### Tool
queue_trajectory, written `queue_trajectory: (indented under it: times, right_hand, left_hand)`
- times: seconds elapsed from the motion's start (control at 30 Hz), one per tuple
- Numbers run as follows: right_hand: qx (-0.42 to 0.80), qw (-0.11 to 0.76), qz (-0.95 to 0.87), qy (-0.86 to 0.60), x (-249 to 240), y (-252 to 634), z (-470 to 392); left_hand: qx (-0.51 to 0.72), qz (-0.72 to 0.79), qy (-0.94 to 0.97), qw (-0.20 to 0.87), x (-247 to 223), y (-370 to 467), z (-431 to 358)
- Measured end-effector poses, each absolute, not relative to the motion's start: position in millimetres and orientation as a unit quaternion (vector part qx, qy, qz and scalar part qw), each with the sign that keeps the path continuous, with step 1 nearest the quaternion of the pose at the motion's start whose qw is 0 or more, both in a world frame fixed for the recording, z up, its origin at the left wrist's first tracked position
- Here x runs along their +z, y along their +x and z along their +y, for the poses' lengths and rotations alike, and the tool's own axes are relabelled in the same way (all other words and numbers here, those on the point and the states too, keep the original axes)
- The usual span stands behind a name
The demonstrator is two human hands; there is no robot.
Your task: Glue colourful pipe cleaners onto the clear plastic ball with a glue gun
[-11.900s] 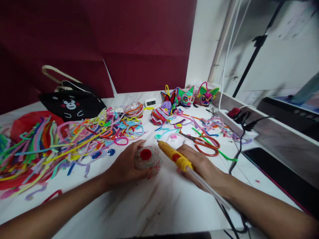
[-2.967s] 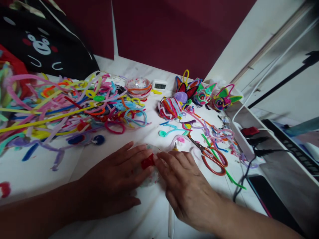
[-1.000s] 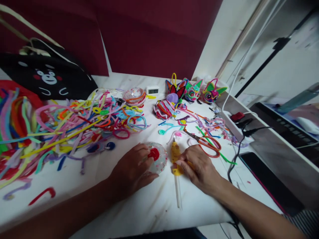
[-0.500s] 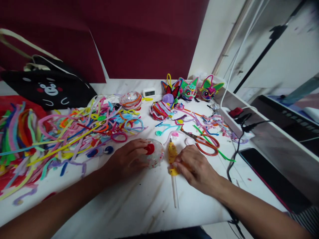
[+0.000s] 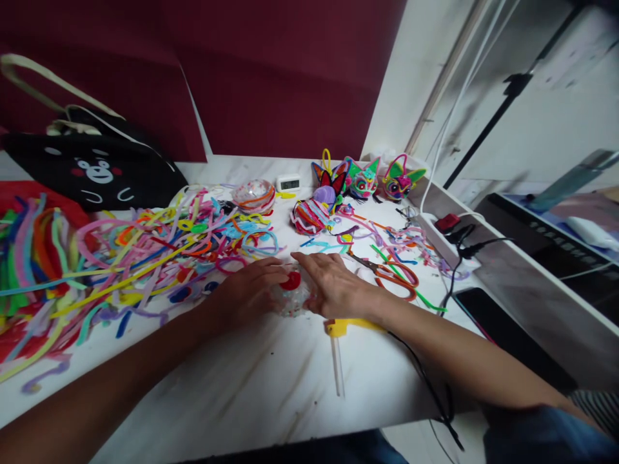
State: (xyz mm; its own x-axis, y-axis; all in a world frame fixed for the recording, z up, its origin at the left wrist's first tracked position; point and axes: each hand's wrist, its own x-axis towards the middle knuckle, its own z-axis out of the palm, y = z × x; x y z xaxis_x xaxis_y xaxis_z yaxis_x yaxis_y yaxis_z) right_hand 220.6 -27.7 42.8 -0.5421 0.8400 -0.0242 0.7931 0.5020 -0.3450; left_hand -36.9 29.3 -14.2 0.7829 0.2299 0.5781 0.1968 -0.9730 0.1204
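Observation:
A clear speckled plastic dome [image 5: 291, 304] with a red coil disc [image 5: 292, 280] on it sits on the table between my hands. My left hand [image 5: 251, 287] grips it from the left, fingers bent over its side near the disc. From the right, my right hand [image 5: 334, 281] curves its fingers round the far side of the dome. Under my right forearm lies a yellow hot glue gun [image 5: 341, 327], partly hidden, with a clear glue stick [image 5: 338, 367] jutting toward me. Orange-handled scissors [image 5: 394, 278] rest beyond my right wrist.
Many pipe cleaners [image 5: 159, 258] heap up on the left, by a black bag [image 5: 97, 169]. Farther back are a striped clear bowl [image 5: 254, 196], a striped ball [image 5: 312, 216], a small clock [image 5: 288, 183] and lion-head ornaments [image 5: 362, 180]. A phone [image 5: 512, 335] and power strip [image 5: 445, 241] lie right.
My right hand has let go of the glue gun, which now lies on the table, and has moved left onto the dome. My left hand has stayed on the dome.

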Motion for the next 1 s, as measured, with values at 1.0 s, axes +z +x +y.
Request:
queue_trajectory:
  times: [1.0]
  right_hand:
    - [0.038,0.232,-0.803,-0.548,20,267,-119]
  left_hand:
    - [0.417,0.453,0.736,0.282,-23,-11,-33]
